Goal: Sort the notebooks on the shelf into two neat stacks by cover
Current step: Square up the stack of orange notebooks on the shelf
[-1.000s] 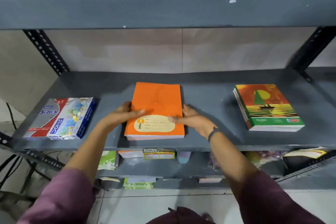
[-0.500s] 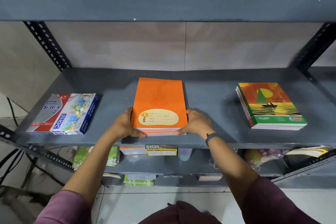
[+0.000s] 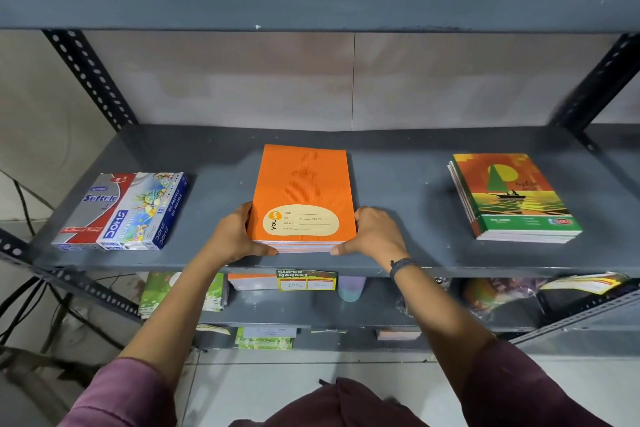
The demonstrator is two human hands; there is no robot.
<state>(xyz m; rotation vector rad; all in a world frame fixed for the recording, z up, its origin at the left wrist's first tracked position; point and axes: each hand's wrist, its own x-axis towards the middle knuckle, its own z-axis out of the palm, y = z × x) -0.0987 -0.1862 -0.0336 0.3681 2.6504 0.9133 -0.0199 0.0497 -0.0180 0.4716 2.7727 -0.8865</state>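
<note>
Between both hands (image 3: 239, 236), gripped at its near corners, the orange stack (image 3: 302, 198).

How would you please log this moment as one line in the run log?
phase: squaring stack | left hand and right hand: clasping orange notebook stack | sailboat-cover stack: apart, right | shelf: both stacks formed

Soft, even indoor light — edges bowed (wide-angle), corners blurred.

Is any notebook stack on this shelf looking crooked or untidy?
Slightly. The sailboat-cover stack on the right is fanned: its lower books stick out along the left edge. The orange stack, squeezed between the left hand and right hand, looks square. Nothing appears damaged.
</note>
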